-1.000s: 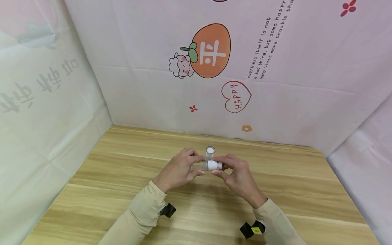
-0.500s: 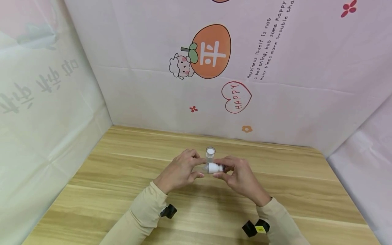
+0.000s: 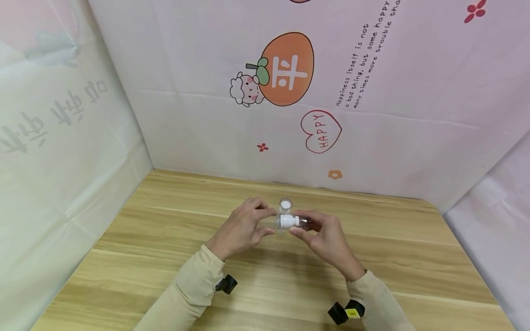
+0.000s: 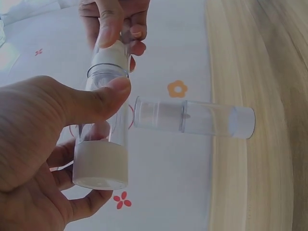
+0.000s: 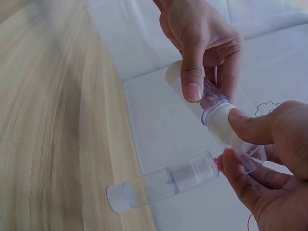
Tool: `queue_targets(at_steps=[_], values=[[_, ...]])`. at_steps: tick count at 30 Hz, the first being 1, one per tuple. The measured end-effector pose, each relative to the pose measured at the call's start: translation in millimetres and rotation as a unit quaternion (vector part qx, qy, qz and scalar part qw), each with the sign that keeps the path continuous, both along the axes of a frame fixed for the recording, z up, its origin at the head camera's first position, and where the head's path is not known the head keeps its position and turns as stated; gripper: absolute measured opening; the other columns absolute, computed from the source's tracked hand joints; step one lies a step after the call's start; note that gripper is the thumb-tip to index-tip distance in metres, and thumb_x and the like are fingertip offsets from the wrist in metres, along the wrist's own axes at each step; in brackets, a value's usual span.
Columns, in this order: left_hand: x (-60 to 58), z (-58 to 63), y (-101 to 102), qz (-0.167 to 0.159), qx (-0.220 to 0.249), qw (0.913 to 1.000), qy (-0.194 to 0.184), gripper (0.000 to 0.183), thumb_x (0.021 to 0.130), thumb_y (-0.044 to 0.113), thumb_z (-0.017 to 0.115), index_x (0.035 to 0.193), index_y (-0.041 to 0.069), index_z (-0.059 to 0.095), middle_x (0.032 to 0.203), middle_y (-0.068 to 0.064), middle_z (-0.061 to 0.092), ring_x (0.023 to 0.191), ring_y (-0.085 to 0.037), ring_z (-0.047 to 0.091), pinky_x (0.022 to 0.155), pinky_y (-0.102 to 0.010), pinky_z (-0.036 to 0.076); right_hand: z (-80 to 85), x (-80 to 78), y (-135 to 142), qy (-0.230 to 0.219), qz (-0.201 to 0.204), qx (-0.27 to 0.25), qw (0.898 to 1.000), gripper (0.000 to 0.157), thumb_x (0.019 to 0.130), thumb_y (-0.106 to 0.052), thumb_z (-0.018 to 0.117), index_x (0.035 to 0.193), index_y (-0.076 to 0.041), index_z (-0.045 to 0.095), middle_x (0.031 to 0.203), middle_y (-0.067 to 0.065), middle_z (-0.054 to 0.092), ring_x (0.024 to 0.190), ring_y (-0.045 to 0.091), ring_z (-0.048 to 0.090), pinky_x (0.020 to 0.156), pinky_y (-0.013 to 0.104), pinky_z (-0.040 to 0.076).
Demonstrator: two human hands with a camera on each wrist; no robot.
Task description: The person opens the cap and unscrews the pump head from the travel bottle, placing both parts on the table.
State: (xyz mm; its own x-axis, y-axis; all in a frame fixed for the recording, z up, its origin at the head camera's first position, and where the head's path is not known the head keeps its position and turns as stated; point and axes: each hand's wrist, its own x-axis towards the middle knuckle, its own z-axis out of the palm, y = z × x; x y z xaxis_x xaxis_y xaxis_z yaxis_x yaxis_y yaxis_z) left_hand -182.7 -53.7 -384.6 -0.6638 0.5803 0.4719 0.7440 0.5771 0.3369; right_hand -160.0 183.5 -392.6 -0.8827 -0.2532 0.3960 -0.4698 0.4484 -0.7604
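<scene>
A clear pump bottle lies almost level between the two hands, its white base (image 4: 101, 164) at the left end and its white collar (image 3: 287, 221) in the middle. The left hand (image 3: 242, 230) grips the clear body, with thumb and fingers on opposite sides. On the other end, the right hand (image 3: 325, 232) pinches the white collar and clear cap (image 5: 255, 156) between thumb and fingers. Parts of the body and cap are hidden behind fingers. Just behind them, a second clear bottle (image 4: 207, 118) with a white base stands upright on the table, untouched.
The wood-grain table (image 3: 165, 257) runs back to a pale printed cloth wall (image 3: 198, 128). Another cloth wall (image 3: 70, 151) rises at the left, and one at the right (image 3: 497, 197). A small black wrist camera (image 3: 226, 284) sits under the left sleeve.
The held bottle dips slightly, then rises in the head view and now covers more of the standing bottle. The right hand has shifted slightly right, showing more of the clear cap.
</scene>
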Motion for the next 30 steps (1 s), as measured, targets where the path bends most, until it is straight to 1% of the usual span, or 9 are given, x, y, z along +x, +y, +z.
queue_targets(at_steps=[4, 9, 15, 18, 23, 30], values=[[-1.1, -1.5, 1, 0.002, 0.011, 0.9999, 0.006, 0.037, 0.081, 0.018, 0.087, 0.115, 0.01, 0.075, 0.103, -0.003, 0.063, 0.093, -0.017, 0.057, 0.076, -0.032, 0.052, -0.1, 1.2, 0, 0.021, -0.006, 0.0, 1.0, 0.035, 0.082, 0.0, 0.083, 0.115, 0.001, 0.072, 0.097, 0.005, 0.072, 0.082, 0.015, 0.068, 0.071, 0.028, 0.059], [-1.4, -4.2, 1, 0.008, 0.018, 0.9998, 0.008, 0.037, 0.08, 0.017, 0.089, 0.113, 0.01, 0.075, 0.103, -0.002, 0.063, 0.094, -0.017, 0.058, 0.078, -0.032, 0.052, 2.3, 2.2, 0, 0.033, -0.003, 0.002, 0.999, 0.035, 0.081, -0.001, 0.085, 0.114, -0.003, 0.073, 0.097, 0.002, 0.072, 0.079, 0.014, 0.068, 0.069, 0.027, 0.059], [-0.7, -6.6, 1, 0.015, 0.021, 0.9996, -0.005, 0.037, 0.08, 0.016, 0.089, 0.114, 0.009, 0.075, 0.104, -0.003, 0.063, 0.095, -0.018, 0.058, 0.079, -0.033, 0.052, 5.6, 3.4, 4, 0.023, -0.006, 0.014, 1.0, 0.035, 0.08, -0.003, 0.086, 0.112, -0.007, 0.072, 0.094, 0.003, 0.07, 0.074, 0.014, 0.063, 0.065, 0.028, 0.057], [-0.8, -7.4, 0, 0.016, 0.026, 0.9994, -0.014, 0.038, 0.079, 0.015, 0.089, 0.113, 0.008, 0.075, 0.104, -0.003, 0.063, 0.095, -0.019, 0.058, 0.079, -0.034, 0.052, 7.0, 4.2, 7, 0.012, -0.009, 0.019, 1.0, 0.035, 0.081, -0.004, 0.086, 0.113, -0.008, 0.072, 0.092, 0.004, 0.067, 0.074, 0.015, 0.061, 0.065, 0.027, 0.056], [-1.9, -9.2, -1, 0.02, 0.028, 0.9992, -0.019, 0.039, 0.078, 0.014, 0.09, 0.113, 0.007, 0.075, 0.103, -0.003, 0.064, 0.095, -0.019, 0.059, 0.08, -0.035, 0.053, 8.3, 4.8, 13, -0.001, -0.009, 0.011, 1.0, 0.035, 0.082, -0.004, 0.085, 0.113, -0.01, 0.071, 0.091, 0.003, 0.064, 0.075, 0.015, 0.06, 0.066, 0.027, 0.055], [-2.6, -11.9, -2, 0.025, 0.035, 0.9989, -0.02, 0.036, 0.078, 0.013, 0.089, 0.111, 0.006, 0.076, 0.102, -0.004, 0.065, 0.094, -0.02, 0.059, 0.078, -0.035, 0.053, 8.2, 3.3, 22, 0.01, -0.019, 0.005, 1.0, 0.036, 0.08, -0.003, 0.086, 0.112, -0.01, 0.072, 0.093, 0.001, 0.062, 0.078, 0.016, 0.059, 0.064, 0.025, 0.053]])
